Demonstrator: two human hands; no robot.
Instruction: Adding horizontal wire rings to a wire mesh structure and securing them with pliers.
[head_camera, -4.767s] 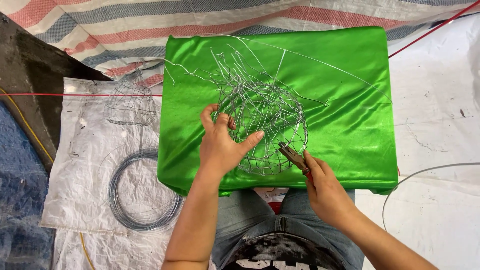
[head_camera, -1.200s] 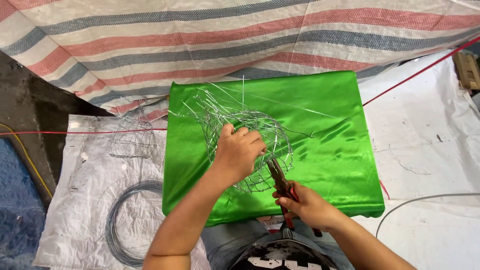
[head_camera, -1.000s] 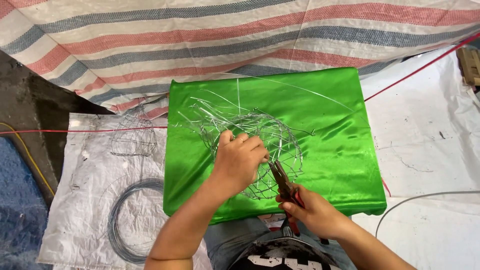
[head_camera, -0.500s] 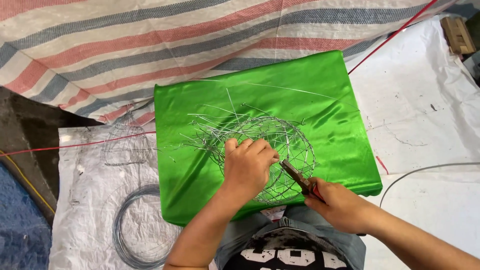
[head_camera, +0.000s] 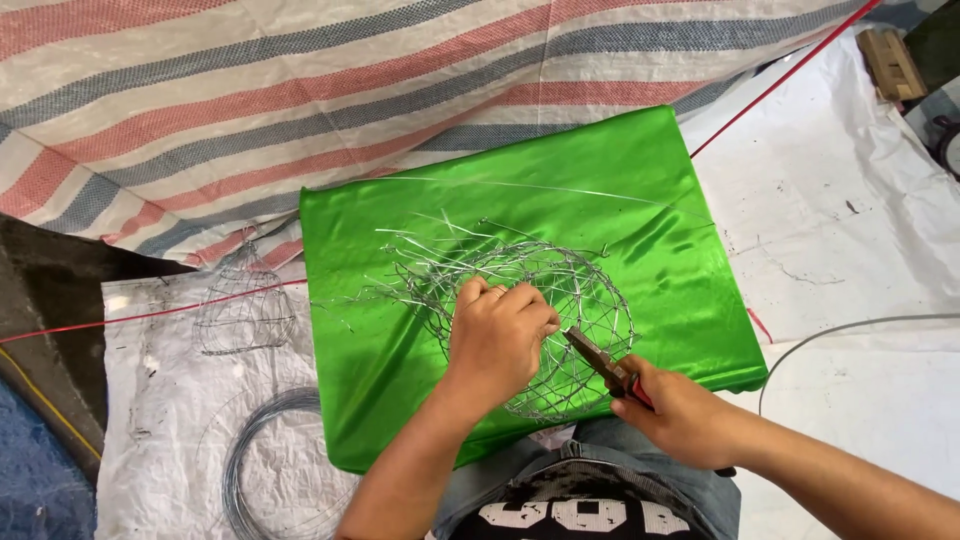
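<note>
A round woven wire basket (head_camera: 570, 290) lies on a bright green cloth (head_camera: 620, 200) that covers a low surface in front of me. Loose wire ends stick out at its upper left. My left hand (head_camera: 495, 335) rests on the basket's near side with fingers curled around its wires. My right hand (head_camera: 680, 415) grips red-handled pliers (head_camera: 602, 362) whose jaws point up-left at the basket's rim, close to my left fingers.
A finished wire basket frame (head_camera: 243, 310) and a coil of grey wire (head_camera: 262, 470) lie on a white woven sheet at left. A striped tarp (head_camera: 300, 110) lies behind. A red cord (head_camera: 780, 80) and a loose wire (head_camera: 850, 330) run at right.
The view has shifted, so the cloth now sits higher and tilted. My left hand stays on the basket; the pliers in my right hand have come closer to the rim.
</note>
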